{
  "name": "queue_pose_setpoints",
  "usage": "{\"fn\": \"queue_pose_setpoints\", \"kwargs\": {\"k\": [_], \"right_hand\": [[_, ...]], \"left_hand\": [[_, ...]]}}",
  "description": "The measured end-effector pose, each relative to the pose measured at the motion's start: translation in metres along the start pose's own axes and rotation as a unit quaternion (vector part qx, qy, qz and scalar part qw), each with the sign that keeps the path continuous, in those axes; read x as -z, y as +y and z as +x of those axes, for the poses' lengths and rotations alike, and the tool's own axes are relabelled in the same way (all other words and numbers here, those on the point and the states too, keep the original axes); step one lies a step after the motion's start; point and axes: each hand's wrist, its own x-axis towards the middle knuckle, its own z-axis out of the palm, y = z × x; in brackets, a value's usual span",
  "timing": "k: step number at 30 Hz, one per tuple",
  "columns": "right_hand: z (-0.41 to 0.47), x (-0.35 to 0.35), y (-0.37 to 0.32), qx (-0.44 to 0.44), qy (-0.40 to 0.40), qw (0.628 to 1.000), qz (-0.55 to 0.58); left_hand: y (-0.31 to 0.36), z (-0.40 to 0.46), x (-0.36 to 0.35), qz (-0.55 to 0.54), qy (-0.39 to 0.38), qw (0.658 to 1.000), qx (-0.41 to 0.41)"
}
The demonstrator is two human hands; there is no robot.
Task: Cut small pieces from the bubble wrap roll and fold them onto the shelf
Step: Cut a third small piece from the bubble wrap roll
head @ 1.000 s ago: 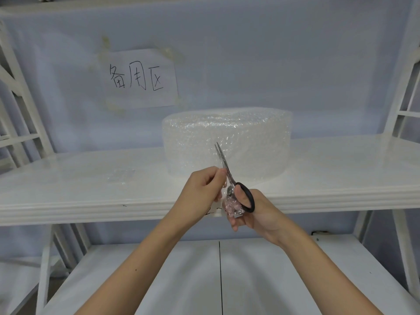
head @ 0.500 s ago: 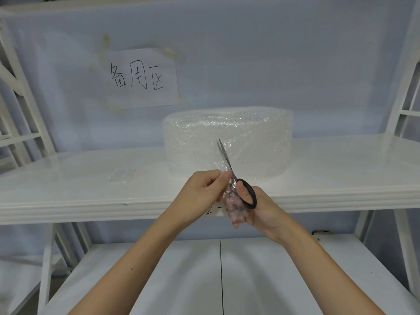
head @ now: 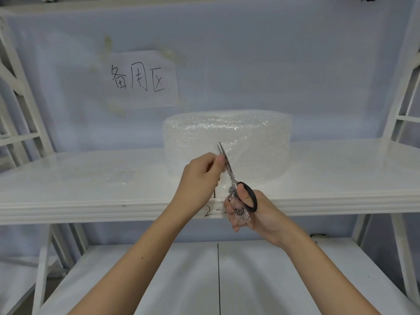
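Fingers of my left hand (head: 200, 173) pinch a clear bubble wrap strip (head: 223, 178); my right hand (head: 252, 210) grips black-handled scissors (head: 236, 180).
Blades sit nearly closed; the strip's edges are hard to see against the big translucent bubble wrap roll (head: 227, 142).

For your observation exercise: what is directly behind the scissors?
Behind the scissors stands the bubble wrap roll on the shelf. The roll's lower front is partly hidden by both hands.

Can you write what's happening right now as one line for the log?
step: cutting wrap | right hand: holds scissors | left hand: pinches wrap by blades | roll: on shelf | piece: on shelf
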Motion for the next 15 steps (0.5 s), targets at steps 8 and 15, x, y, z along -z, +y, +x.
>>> {"fn": "queue_pose_setpoints", "kwargs": {"k": [8, 15], "right_hand": [[0.004, 0.002, -0.009, 0.005, -0.003, 0.999, -0.034], [0.005, 0.004, -0.011, -0.012, 0.009, 0.999, -0.043]], "left_hand": [[0.000, -0.004, 0.001, -0.013, -0.019, 1.000, -0.007], [-0.003, -0.006, 0.001, -0.020, -0.044, 0.999, -0.002]]}}
